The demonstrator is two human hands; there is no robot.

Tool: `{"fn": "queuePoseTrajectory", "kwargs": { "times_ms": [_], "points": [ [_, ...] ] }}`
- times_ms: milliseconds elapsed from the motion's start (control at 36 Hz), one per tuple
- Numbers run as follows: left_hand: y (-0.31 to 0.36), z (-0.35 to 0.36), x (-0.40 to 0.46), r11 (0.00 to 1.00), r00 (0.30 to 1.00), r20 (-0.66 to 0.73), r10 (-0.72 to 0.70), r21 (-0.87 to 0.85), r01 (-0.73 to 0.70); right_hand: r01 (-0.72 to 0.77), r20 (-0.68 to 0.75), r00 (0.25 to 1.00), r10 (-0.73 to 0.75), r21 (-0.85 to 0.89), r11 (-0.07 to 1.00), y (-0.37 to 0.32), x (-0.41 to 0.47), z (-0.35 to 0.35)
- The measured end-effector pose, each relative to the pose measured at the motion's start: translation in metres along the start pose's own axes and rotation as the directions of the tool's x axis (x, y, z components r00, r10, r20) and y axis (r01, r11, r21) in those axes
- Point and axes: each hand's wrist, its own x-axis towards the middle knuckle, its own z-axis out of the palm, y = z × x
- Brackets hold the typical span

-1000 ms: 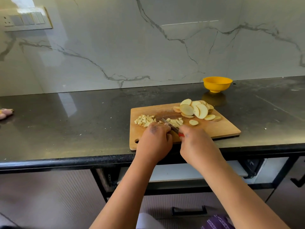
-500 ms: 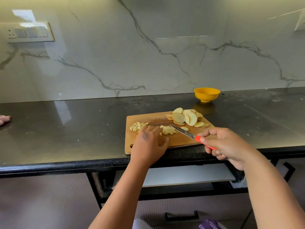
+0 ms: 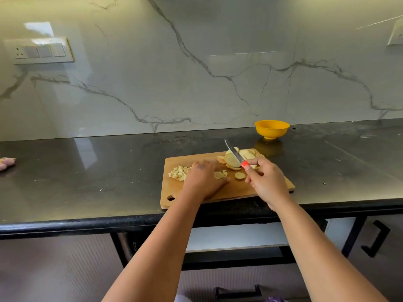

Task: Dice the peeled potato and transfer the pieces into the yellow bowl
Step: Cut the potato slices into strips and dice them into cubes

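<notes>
Midway through the job, a person stands at a dark stone counter (image 3: 87,175) with both bare hands over a wooden cutting board (image 3: 174,192) that lies at the counter's front edge. The left hand (image 3: 204,178) lies palm down on the board, fingers stretched flat and holding nothing, between two lots of cut potato: a heap of small diced pieces (image 3: 179,172) just to its left and a few more cut pieces (image 3: 220,174) at its fingertips on the right. A single round slice (image 3: 239,175) lies on the board just beyond those, between the two hands. The right hand (image 3: 267,182) grips the red handle of a knife (image 3: 236,155), fingers curled round it; the blade points up and away to the left, raised at a slant over a pile of potato slices (image 3: 232,161) heaped at the board's far right corner. Whether the blade touches the slices cannot be told. The two hands are apart, each on its own side of the board. The yellow bowl (image 3: 272,129) stands upright on the counter behind the board, near the marble-patterned wall (image 3: 196,73) and apart from the board; no potato shows above its rim, and its inside cannot be seen. A switch panel (image 3: 42,50) is set in the wall at upper left. At the counter's far left edge lies a small pinkish object (image 3: 6,163), too cropped to identify. Below the counter, cabinets with dark handles (image 3: 375,240) are visible.
</notes>
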Motion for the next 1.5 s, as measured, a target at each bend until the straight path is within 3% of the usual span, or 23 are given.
{"fn": "queuePoseTrajectory", "kwargs": {
  "times_ms": [111,333,583,694,833,972,1222,1500],
  "points": [
    [-0.004,-0.004,0.004,0.997,0.997,0.038,0.067,-0.050,-0.065,0.088,-0.080,0.993,-0.085,0.031,0.996,0.011,-0.003,0.001],
    [-0.011,-0.019,0.012,0.986,0.990,0.095,0.107,-0.136,-0.093,0.149,-0.111,0.983,-0.147,0.005,0.989,0.017,-0.003,0.003],
    [-0.023,-0.023,0.017,0.994,0.996,-0.081,0.026,-0.103,-0.034,0.194,-0.096,0.976,-0.198,-0.050,0.980,0.017,-0.003,0.005],
    [-0.011,-0.021,0.020,0.993,0.997,0.048,0.058,-0.103,-0.053,0.195,-0.097,0.975,-0.201,-0.066,0.979,0.017,-0.004,0.005],
    [0.004,-0.008,0.019,0.983,0.961,0.207,0.182,-0.003,-0.185,0.187,-0.093,0.977,-0.193,-0.069,0.980,0.017,-0.004,0.004],
    [-0.001,-0.005,0.019,0.974,0.971,0.109,0.212,0.059,-0.219,0.188,-0.093,0.976,-0.195,-0.081,0.979,0.017,-0.004,0.004],
    [-0.033,-0.022,0.021,0.974,0.990,-0.006,0.140,0.178,-0.137,0.183,-0.094,0.977,-0.192,-0.092,0.979,0.019,-0.003,0.005],
    [-0.067,-0.046,0.021,0.999,0.992,-0.122,-0.036,-0.024,0.033,0.180,-0.100,0.976,-0.191,-0.111,0.977,0.018,-0.003,0.005]
  ]
}}
